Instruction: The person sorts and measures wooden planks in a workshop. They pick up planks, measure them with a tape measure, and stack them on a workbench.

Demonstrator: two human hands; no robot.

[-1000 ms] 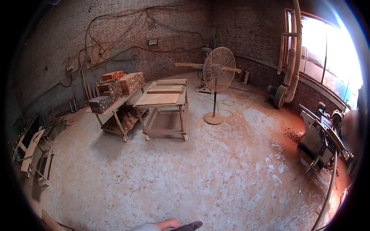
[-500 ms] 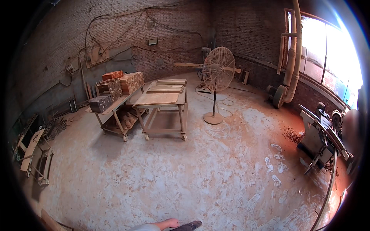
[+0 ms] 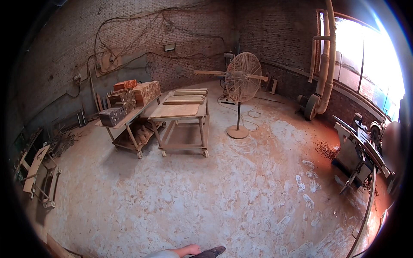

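Observation:
My left hand (image 3: 192, 249) shows at the lower edge, reaching in from the left out of a light grey sleeve (image 3: 162, 254). Its fingers look curled into a loose fist, and nothing is seen in it. It lies beside a dark trouser leg (image 3: 200, 255) and a dark shoe (image 3: 216, 250). My right hand is out of view.
Ahead stand a wheeled wooden table (image 3: 176, 111) with wood strips (image 3: 186, 96) and a cart (image 3: 124, 122) with stacked wood blocks (image 3: 146, 91). A pedestal fan (image 3: 243, 77) is beyond. A machine (image 3: 355, 150) stands right; a small wheeled rack (image 3: 41, 172) is left.

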